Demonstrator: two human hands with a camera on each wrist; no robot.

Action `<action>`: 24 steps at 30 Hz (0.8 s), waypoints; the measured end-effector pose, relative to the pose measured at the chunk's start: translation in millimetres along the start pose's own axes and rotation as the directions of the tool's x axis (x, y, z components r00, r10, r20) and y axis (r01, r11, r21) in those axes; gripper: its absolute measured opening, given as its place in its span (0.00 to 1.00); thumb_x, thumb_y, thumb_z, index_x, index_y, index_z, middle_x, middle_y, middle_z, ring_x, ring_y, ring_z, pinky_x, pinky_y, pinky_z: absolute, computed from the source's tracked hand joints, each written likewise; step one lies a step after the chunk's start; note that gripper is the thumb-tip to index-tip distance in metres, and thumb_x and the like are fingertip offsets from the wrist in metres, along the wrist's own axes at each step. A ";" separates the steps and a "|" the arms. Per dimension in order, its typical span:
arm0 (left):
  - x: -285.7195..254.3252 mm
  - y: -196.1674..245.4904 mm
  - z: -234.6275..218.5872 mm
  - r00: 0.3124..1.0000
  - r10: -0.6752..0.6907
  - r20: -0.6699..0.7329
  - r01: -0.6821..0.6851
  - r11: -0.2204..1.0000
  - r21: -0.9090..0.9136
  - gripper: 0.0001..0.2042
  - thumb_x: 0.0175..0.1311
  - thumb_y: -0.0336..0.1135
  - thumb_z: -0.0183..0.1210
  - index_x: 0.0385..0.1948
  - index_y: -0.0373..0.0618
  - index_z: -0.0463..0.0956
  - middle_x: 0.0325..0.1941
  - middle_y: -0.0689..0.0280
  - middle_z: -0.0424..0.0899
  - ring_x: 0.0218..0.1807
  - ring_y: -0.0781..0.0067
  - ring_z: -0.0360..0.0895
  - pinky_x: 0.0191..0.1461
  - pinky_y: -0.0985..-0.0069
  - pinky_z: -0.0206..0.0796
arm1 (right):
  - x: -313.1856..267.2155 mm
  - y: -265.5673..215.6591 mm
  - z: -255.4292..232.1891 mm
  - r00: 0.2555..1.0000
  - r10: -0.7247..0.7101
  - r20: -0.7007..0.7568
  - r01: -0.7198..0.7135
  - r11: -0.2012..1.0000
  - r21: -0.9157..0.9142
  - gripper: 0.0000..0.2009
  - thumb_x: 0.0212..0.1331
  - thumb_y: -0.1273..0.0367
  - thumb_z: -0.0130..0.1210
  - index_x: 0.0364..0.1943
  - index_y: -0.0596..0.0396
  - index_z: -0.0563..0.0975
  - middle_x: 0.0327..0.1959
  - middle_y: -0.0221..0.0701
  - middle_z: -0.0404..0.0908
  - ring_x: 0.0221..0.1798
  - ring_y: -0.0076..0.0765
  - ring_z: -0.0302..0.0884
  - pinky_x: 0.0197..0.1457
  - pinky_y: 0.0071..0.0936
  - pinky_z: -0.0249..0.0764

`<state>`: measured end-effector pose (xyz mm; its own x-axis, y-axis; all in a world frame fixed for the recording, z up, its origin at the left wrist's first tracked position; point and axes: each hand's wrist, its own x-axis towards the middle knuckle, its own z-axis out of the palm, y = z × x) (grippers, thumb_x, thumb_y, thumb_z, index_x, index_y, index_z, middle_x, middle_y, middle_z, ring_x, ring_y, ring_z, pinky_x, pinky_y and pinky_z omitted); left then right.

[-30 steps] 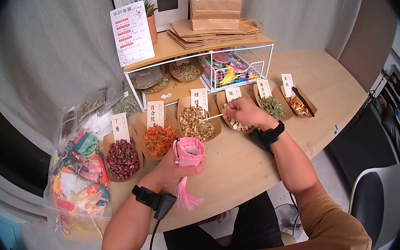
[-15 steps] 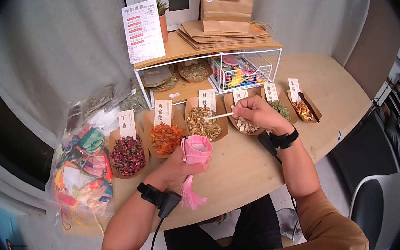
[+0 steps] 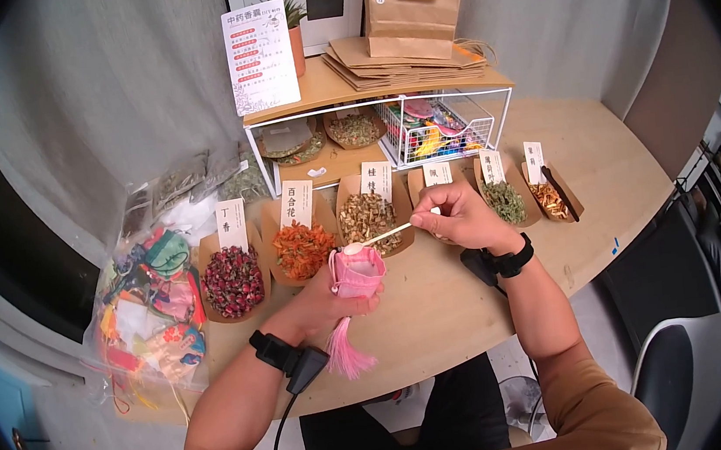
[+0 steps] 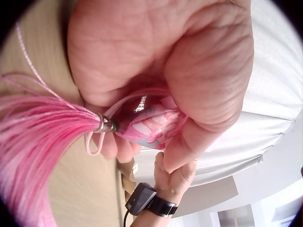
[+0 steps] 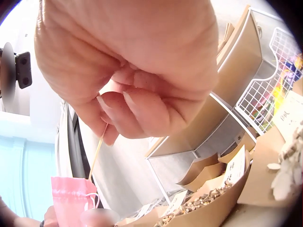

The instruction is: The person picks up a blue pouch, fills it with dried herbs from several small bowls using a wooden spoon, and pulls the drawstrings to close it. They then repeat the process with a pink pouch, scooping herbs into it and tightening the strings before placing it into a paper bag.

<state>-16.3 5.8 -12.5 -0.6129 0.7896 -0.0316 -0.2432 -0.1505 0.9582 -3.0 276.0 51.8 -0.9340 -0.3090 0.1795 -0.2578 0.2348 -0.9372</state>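
In the head view my left hand (image 3: 312, 307) grips a pink drawstring pouch (image 3: 359, 279), its mouth upward. A pink tassel (image 3: 350, 355) hangs below it; the left wrist view shows the tassel's strands (image 4: 52, 130) and the pouch's patterned side (image 4: 158, 126) between thumb and fingers. My right hand (image 3: 468, 218) pinches the thin pale handle of a small spoon (image 3: 393, 232). The spoon's whitish bowl is at the pouch's rim. From the right wrist, the handle (image 5: 96, 156) slants down behind the pouch's edge (image 5: 72, 198), and the spoon's bowl is hidden.
Paper trays in a row hold dried rosebuds (image 3: 233, 280), orange petals (image 3: 303, 250), chopped twigs (image 3: 367, 220) and green leaves (image 3: 505, 203), each with a label card. A plastic bag of colourful pouches (image 3: 154, 308) lies left. Behind stands a low shelf (image 3: 330, 101) with a wire basket (image 3: 448, 137).
My right hand has brought the spoon from over the chopped twigs down and left to the pouch's mouth. The left hand still holds the pouch in about the same place.
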 end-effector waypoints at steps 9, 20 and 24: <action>-0.1 -6.0 -1.7 1.000 -0.011 -0.009 0.011 0.999 -0.052 0.24 0.48 0.22 0.68 0.49 0.42 0.71 0.44 0.65 0.79 0.45 0.75 0.78 0.48 0.76 0.73 | 9.5 14.6 -9.2 0.946 0.005 -0.323 -0.025 0.998 -0.059 0.09 0.58 0.69 0.62 0.24 0.57 0.78 0.17 0.19 0.74 0.20 0.10 0.64 0.22 0.15 0.59; 0.6 -7.2 -2.7 0.999 0.009 0.039 -0.005 0.996 -0.090 0.24 0.48 0.22 0.68 0.50 0.42 0.70 0.44 0.65 0.78 0.46 0.74 0.77 0.49 0.75 0.73 | 16.0 41.7 -30.5 0.920 0.151 -0.362 -0.291 0.881 -0.373 0.11 0.47 0.67 0.63 0.16 0.60 0.79 0.13 0.30 0.76 0.20 0.23 0.70 0.27 0.26 0.68; 0.6 -4.7 -2.3 1.000 0.004 0.006 -0.004 1.000 -0.022 0.25 0.48 0.21 0.68 0.50 0.43 0.69 0.45 0.65 0.78 0.47 0.74 0.77 0.49 0.75 0.73 | 15.2 44.6 -31.0 0.942 0.195 -0.274 -0.292 0.879 -0.378 0.12 0.48 0.67 0.63 0.15 0.60 0.78 0.13 0.31 0.75 0.18 0.25 0.68 0.26 0.27 0.67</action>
<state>-17.2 5.6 -17.7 -0.6093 0.7925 -0.0263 -0.2579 -0.1666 0.9517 -36.5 310.4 22.0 -0.9976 0.0068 0.0682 -0.0478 0.6447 -0.7629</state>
